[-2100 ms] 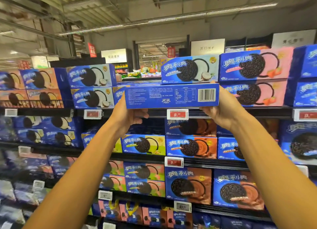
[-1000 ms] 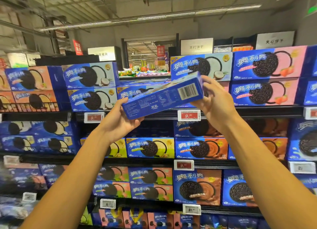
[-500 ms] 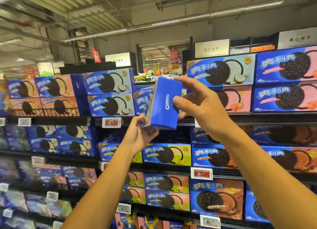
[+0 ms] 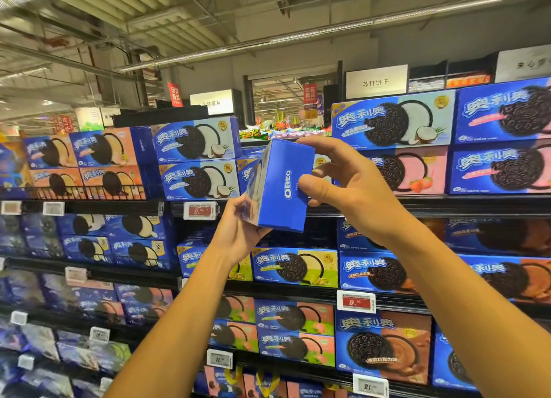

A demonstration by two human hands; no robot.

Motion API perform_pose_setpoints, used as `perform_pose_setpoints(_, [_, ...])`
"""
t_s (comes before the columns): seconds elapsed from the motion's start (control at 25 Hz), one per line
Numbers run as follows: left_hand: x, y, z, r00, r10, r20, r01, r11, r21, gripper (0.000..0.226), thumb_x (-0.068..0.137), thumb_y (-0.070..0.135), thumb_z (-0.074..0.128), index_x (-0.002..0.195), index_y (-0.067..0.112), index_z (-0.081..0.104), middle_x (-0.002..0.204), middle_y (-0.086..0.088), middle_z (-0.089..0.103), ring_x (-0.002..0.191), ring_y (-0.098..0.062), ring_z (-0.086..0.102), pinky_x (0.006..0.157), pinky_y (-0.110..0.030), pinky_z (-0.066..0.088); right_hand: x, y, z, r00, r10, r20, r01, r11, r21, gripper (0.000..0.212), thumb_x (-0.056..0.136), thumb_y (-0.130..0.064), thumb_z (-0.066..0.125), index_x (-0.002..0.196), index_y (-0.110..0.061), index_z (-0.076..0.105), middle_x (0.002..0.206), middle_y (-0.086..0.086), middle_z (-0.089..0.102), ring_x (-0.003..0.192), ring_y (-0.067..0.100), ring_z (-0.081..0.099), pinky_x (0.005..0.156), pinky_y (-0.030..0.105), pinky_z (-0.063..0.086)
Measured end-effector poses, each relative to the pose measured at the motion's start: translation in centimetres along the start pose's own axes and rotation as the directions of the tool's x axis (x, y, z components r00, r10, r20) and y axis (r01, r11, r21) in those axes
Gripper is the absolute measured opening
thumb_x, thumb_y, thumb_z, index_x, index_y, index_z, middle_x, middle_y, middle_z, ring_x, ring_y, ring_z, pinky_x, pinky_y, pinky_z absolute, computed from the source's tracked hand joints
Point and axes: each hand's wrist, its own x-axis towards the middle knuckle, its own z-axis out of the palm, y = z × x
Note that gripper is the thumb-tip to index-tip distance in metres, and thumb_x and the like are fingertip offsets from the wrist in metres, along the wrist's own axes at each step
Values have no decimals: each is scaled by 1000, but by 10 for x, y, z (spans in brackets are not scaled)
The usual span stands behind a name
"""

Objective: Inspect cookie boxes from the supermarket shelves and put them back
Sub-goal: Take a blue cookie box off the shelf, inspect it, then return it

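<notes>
A blue cookie box is held up in front of the top shelf, turned end-on so its narrow blue end panel with white "OREO" lettering faces me. My left hand grips its lower left corner from below. My right hand holds the right side, thumb on the end panel and fingers curled over the top far edge. Behind the box is a gap in the top shelf between coconut boxes on the left and coconut and strawberry boxes on the right.
Shelves below carry several rows of blue cookie boxes in other flavours, with price tags along the shelf rails. A wire guard fronts the top shelf at the left. Store signs hang behind.
The box was held flat with its barcode side toward me, then swung round end-on; it now shows the end panel. The view has shifted slightly left.
</notes>
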Motion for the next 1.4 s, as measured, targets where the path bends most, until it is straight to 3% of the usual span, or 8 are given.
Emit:
perform_pose_setpoints(0.08, [-2, 0, -3, 999, 21, -33, -20, 999, 31, 30, 99, 30, 47, 125, 15, 48, 122, -9, 67, 102, -22, 68, 79, -38, 58, -2, 4, -5, 1000, 6, -9, -5, 1000, 10, 43, 86, -21, 73, 125, -34, 59, 99, -26, 65, 81, 6, 61, 69, 25, 56])
perform_pose_setpoints(0.2, [-10, 7, -5, 992, 106, -68, -104, 994, 41, 29, 93, 28, 52, 115, 14, 63, 107, -7, 74, 100, -24, 70, 80, -42, 60, -9, 16, -16, 995, 67, -73, -59, 993, 105, 54, 83, -23, 74, 133, -31, 55, 121, -13, 65, 88, 8, 69, 72, 25, 56])
perform_pose_setpoints(0.48, [-30, 24, 5, 915, 404, 5, -380, 857, 348, 40, 95, 18, 50, 135, 25, 53, 133, -5, 62, 116, -24, 62, 93, -47, 54, -27, 50, -29, 887, 359, -290, -233, 890, 391, 30, 87, -33, 63, 115, -23, 62, 96, 0, 77, 83, 18, 72, 65, 28, 58])
perform_pose_setpoints(0.68, [-41, 18, 10, 877, 469, 103, -446, 714, 540, 52, 90, 8, 58, 139, 21, 43, 141, -6, 55, 127, -27, 56, 97, -45, 53, -31, 62, -39, 795, 461, -393, -326, 873, 363, 27, 104, -31, 51, 122, -22, 68, 121, 10, 71, 100, 23, 64, 81, 40, 53])
perform_pose_setpoints(0.84, [-47, 25, 12, 861, 473, 185, -458, 564, 687, 71, 81, 2, 60, 147, 3, 35, 146, -16, 49, 130, -26, 53, 105, -43, 48, -36, 61, -41, 862, 413, -294, -308, 887, 344, 32, 103, -44, 45, 123, -36, 68, 121, -4, 71, 105, 12, 63, 88, 38, 54])
perform_pose_setpoints(0.96, [-50, 29, 17, 854, 476, 212, -450, 469, 760, 73, 75, 0, 69, 142, 9, 43, 132, 0, 62, 122, -17, 60, 99, -34, 52, -36, 65, -41, 882, 329, -337, -197, 908, 370, 32, 104, -36, 44, 126, -28, 67, 121, -3, 69, 104, 11, 61, 87, 33, 54])
perform_pose_setpoints(1.08, [-52, 26, 23, 844, 482, 235, -464, 435, 772, 68, 68, 0, 73, 128, 23, 49, 118, 19, 68, 116, -7, 62, 94, -27, 54, -36, 66, -40, 861, 261, -436, -73, 913, 402, 29, 100, -34, 43, 115, -27, 66, 113, -7, 70, 101, 10, 63, 84, 29, 51])
perform_pose_setpoints(1.4, [-53, 21, 32, 815, 523, 250, -498, 412, 763, 65, 74, -14, 70, 121, 27, 50, 119, 11, 64, 109, 0, 63, 88, -23, 56, -37, 67, -40, 860, 148, -489, 44, 932, 359, 24, 96, -28, 39, 110, -20, 56, 98, -14, 73, 91, 4, 67, 76, 22, 49])
